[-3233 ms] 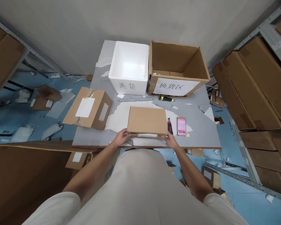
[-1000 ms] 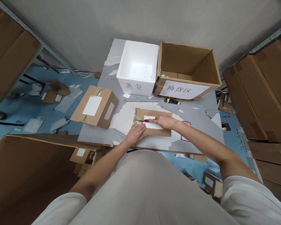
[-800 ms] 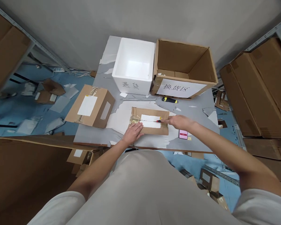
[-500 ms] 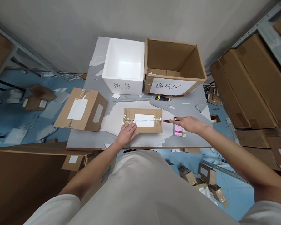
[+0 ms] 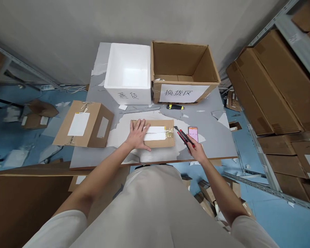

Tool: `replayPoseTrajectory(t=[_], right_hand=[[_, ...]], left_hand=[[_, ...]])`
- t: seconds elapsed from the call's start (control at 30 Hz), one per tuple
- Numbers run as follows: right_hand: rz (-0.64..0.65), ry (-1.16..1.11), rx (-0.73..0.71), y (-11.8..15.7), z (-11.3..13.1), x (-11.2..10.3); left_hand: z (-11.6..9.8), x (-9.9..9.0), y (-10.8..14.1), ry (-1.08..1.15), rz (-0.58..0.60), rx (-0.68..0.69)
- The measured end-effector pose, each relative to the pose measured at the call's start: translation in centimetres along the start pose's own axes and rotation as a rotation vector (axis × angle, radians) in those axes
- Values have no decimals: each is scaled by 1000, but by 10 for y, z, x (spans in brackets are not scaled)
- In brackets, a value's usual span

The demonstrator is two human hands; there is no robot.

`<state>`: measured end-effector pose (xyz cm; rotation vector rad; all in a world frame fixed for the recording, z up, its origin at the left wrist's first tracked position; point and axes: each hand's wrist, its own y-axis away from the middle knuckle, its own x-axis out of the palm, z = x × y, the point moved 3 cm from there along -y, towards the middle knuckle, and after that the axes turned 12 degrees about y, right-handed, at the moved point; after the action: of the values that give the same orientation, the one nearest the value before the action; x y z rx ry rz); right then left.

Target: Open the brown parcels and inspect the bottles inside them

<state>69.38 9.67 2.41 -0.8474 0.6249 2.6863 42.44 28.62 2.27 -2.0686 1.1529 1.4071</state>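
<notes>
A small cardboard box (image 5: 157,142) with a white label and clear tape lies flat on the worktable, a slit running lengthwise through the label. My left hand (image 5: 137,136) rests flat on the box's left end, fingers spread. Just past the other end, my right hand (image 5: 197,151) is closed around a red and black box cutter (image 5: 183,136), its tip pointing up and left near the box's right edge. Beside that hand lies a phone (image 5: 193,133) with a pink screen, partly covered by the hand.
Behind stand a white foam box (image 5: 127,93) and a large open carton (image 5: 212,74), both with handwritten Chinese labels. A yellow and black cutter (image 5: 175,107) lies before them. A taped carton (image 5: 79,124) sits at the left. Stacked cartons (image 5: 266,82) line the right side.
My left hand has shifted up onto the box top with fingers spread. My right hand has swung down and closer, tilting the box cutter away from the slit to the box's right edge.
</notes>
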Motion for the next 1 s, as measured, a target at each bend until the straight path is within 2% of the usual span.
replayPoseTrajectory(t=[0.13,0.33,0.63,0.83,1.0], right_hand=[[-12,199,-64,-1,9,-6],[-16,484,-171,-3,28,-14],[116,711,-176,3,52,-24],[171,679,-190,5,52,-30],[240,453,-188,18,33,-24]], left_hand=[[3,3,-2,-14,47,-32],[4,2,-3,-4,40,-33],[5,2,-7,1,42,-107],[4,3,-7,8,36,-116],[4,4,-8,29,31,-128]])
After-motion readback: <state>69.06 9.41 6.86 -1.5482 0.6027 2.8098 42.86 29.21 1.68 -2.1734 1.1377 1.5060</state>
